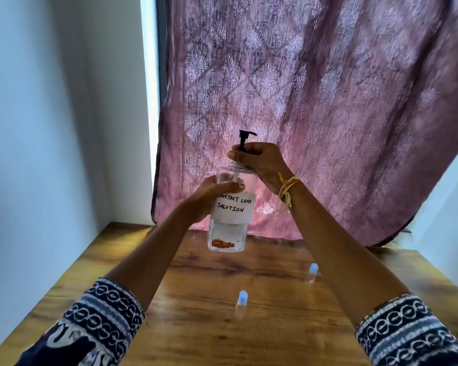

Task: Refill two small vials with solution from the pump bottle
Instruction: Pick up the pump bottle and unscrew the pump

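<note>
navy white-patterned sleeves (103,310), yellow thread bracelet (288,184)

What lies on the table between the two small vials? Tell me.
Nothing: in the head view only bare wooden table lies between the near vial and the far vial.

Just one view here, shot from a head-worn wide-angle camera, aimed forward and a bit down over a wooden table (262,326). Both forearms are seen reaching in from the lower corners of the frame, so everything is viewed from close behind the hands. The pump bottle (232,207) is caught near dead center, held up close to the lens. A pink curtain (315,101) fills the upper right, a white wall (50,114) the left. Edges are bent and stretched by the wide lens
</note>
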A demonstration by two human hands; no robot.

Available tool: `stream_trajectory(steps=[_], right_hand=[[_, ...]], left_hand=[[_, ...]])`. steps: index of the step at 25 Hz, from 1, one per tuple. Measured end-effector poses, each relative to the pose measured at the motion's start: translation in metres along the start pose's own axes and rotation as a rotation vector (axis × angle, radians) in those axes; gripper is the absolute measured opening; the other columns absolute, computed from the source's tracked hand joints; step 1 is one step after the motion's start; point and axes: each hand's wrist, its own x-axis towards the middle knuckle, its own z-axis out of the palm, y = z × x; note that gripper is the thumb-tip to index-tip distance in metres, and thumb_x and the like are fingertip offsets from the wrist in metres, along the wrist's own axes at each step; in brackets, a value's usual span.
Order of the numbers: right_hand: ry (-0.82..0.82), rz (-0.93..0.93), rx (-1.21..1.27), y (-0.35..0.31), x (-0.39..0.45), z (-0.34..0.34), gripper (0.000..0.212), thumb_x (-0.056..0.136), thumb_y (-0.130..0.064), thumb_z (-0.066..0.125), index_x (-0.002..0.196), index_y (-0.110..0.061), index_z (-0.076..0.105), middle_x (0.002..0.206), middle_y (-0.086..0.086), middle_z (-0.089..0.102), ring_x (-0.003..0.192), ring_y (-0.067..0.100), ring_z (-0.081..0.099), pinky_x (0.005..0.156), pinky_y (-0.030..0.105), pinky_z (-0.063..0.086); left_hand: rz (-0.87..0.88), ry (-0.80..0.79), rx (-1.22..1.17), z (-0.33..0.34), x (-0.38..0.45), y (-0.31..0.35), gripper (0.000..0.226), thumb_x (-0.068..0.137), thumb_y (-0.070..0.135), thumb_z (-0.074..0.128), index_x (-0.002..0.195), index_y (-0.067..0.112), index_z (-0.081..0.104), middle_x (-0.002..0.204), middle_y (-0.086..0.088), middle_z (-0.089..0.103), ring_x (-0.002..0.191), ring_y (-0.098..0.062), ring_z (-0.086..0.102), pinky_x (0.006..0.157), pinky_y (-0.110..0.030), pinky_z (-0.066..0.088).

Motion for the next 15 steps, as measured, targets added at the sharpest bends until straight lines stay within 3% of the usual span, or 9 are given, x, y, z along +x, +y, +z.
stream_trajectory(steps=[3,6,10,12,15], right_hand=[[-0.055,0.019,0.121,-0.01,0.005,-0.006,0.019,0.078,0.009,0.067,0.097,0.006,0.069,0.081,0.008,0.074,0.073,0.019,0.07,0.082,0.032,0.059],[-0.119,0.019,0.134,-0.013,0.007,-0.011,0.029,0.084,0.01,0.059,0.113,0.012,0.061,0.099,0.013,0.07,0.084,0.022,0.069,0.09,0.035,0.056],[-0.066,-0.016,-0.007,-0.013,0.001,-0.004,0.015,0.075,-0.003,0.077,0.089,-0.005,0.071,0.081,0.004,0.073,0.071,0.014,0.068,0.073,0.028,0.059],[-0.03,-0.003,0.014,-0.011,-0.001,-0.005,0.015,0.073,-0.001,0.078,0.085,-0.006,0.07,0.075,0.002,0.073,0.067,0.014,0.068,0.069,0.027,0.059],[-0.106,0.072,0.148,-0.007,-0.004,-0.015,0.024,0.081,0.009,0.064,0.104,0.002,0.064,0.094,0.013,0.07,0.084,0.024,0.067,0.085,0.035,0.057]], left_hand=[[0.016,0.008,-0.01,-0.003,0.005,0.007,0.031,0.068,0.027,0.069,0.096,0.015,0.064,0.069,0.0,0.074,0.064,-0.014,0.071,0.055,-0.026,0.056],[0.046,-0.005,-0.009,-0.003,0.005,0.008,0.027,0.07,0.026,0.068,0.095,0.017,0.064,0.07,0.0,0.073,0.065,-0.014,0.071,0.055,-0.026,0.056],[0.044,0.004,-0.024,0.003,0.002,0.005,0.03,0.068,0.026,0.068,0.096,0.015,0.063,0.069,0.0,0.074,0.064,-0.014,0.071,0.055,-0.025,0.056],[0.048,0.003,-0.014,0.005,0.0,0.003,0.031,0.068,0.026,0.068,0.096,0.015,0.064,0.069,-0.001,0.074,0.064,-0.015,0.071,0.055,-0.025,0.056],[0.064,-0.02,0.007,0.005,-0.001,-0.003,0.028,0.069,0.027,0.068,0.095,0.017,0.064,0.071,-0.001,0.074,0.066,-0.015,0.071,0.056,-0.026,0.057]])
